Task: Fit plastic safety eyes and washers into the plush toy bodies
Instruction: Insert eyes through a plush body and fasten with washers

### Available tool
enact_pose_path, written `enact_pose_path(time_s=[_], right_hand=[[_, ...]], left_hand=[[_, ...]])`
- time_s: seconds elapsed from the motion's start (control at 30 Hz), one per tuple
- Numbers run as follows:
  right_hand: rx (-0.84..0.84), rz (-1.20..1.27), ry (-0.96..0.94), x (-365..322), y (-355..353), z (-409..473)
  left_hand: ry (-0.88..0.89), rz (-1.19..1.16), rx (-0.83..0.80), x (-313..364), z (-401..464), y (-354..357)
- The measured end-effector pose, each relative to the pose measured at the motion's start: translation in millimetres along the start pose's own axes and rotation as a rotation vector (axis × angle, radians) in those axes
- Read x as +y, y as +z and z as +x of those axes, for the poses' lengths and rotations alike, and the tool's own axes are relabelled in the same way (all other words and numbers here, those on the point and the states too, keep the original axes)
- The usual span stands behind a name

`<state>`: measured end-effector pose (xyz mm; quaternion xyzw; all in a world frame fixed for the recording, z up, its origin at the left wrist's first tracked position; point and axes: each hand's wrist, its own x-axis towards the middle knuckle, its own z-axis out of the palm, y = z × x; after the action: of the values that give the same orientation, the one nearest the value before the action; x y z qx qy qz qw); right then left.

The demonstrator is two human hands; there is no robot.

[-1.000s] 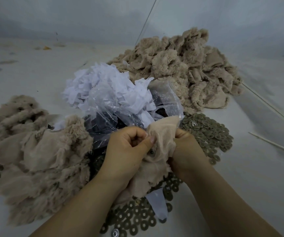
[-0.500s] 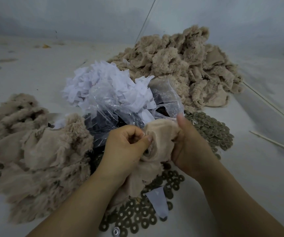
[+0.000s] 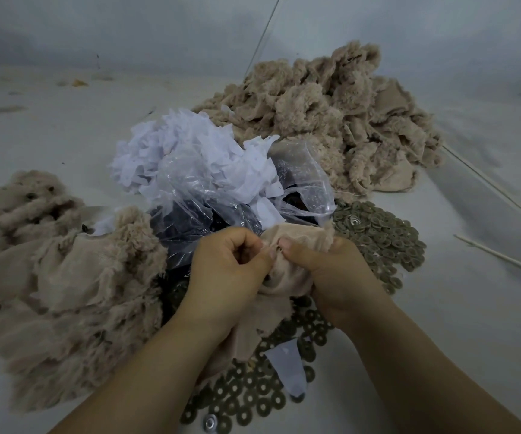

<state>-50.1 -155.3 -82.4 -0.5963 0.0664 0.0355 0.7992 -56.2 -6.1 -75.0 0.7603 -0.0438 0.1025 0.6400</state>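
**Limp fabric, small hard parts: both hands pinch one plush body**

The plush toy body [image 3: 287,277] sits bunched between the two hands, above the washers near the front edge of the pale surface [image 3: 472,308]. It is turned smooth-side out: thin, beige, knit-like backing that folds and creases freely. I judge it light, soft and floppy, so it has to be gathered tight around the eye hole rather than held by a loose edge.

The left hand [image 3: 231,274] is curled, thumb pressed against the fabric. The right hand [image 3: 331,270] also grips the cloth, its thumb tip pinching a fold beside a small dark spot, possibly a safety eye's post, though the view is too poor to be sure.

The washers [image 3: 384,236] lie in a flat spread of dull olive rings with centre holes, thin and stiff-looking, probably slippery to pick singly. A clear, crinkly plastic bag [image 3: 221,211] holds dark pieces, with white paper scraps [image 3: 184,155] heaped behind it. Shaggy, curly-piled plush heaps lie at the left edge [image 3: 58,277] and toward the far right [image 3: 331,114].
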Motion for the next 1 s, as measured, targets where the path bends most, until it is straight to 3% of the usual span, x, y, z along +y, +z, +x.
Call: enact_pose_path(time_s=[0.17, 0.3, 0.43, 0.7, 0.9, 1.0], right_hand=[[0.016, 0.005, -0.008, 0.1, 1.1, -0.7], [0.047, -0.057, -0.021, 0.2, 1.7, -0.1], [0.066, -0.082, -0.012, -0.5, 2.1, 3.2], [-0.011, -0.247, -0.188, 1.7, -5.0, 5.4], [-0.065, -0.151, -0.062, -2.2, -2.7, 4.4], [-0.073, -0.122, 0.005, -3.2, -1.6, 3.5]], left_hand=[[0.232, 0.200, 0.044, 4.7, -2.2, 0.1], [0.061, 0.089, 0.051, 3.4, -0.3, 0.4], [0.069, 0.066, 0.031, 6.1, -0.7, -1.2], [-0.047, -0.030, -0.033, 3.5, 1.3, -4.3], [-0.098, -0.091, -0.045, 2.1, 2.1, -2.7], [-0.019, 0.054, -0.028, 5.6, 5.4, -2.8]])
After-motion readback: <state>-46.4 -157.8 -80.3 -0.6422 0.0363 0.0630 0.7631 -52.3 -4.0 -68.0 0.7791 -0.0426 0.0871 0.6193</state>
